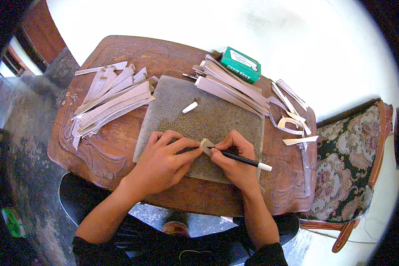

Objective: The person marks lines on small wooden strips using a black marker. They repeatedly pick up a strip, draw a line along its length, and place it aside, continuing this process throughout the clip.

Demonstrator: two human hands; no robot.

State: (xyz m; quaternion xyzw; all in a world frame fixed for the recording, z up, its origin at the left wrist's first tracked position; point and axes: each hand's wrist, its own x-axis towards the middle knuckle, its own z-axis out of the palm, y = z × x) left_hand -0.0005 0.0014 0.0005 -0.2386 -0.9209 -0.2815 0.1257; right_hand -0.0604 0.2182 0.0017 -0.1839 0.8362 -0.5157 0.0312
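Over the front of a dark grey mat (173, 95), my left hand (166, 157) pinches a small beige piece (205, 143) between its fingers. Its full shape is partly covered by my fingertips. My right hand (238, 162) grips a black marker (241, 159) with a white end, its tip against or very close to the beige piece. A white marker cap (189, 107) lies loose on the mat, beyond my left hand.
Greyish strips (115, 106) lie piled on the left of the carved wooden table (164, 53). Another bundle of strips (230, 86) rests at the mat's far right, beside a green box (241, 65). Pale curled offcuts (292, 122) lie right. An upholstered chair (346, 164) stands beyond.
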